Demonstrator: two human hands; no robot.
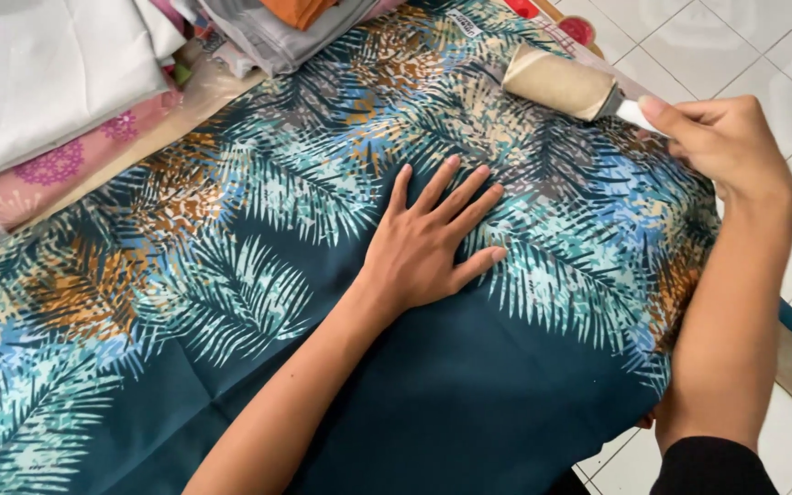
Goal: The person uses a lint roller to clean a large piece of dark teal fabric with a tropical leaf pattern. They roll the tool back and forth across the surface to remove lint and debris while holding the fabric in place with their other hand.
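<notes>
Bright, even light; sharp, soft shadows

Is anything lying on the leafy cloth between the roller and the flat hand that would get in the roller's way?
Nothing visible does. The right hand holds the lint roller on the dark teal leaf-print cloth. Between it and the left hand, pressed flat with fingers spread, there is only bare fabric.

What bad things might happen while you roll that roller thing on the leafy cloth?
The lint roller in the right hand sits near the table's far edge, so it might slip off onto the tiled floor. The leafy cloth hangs over the near edge and could slide if the left hand, pressed flat on it, lifts. The roller might also bunch the cloth into creases.
</notes>
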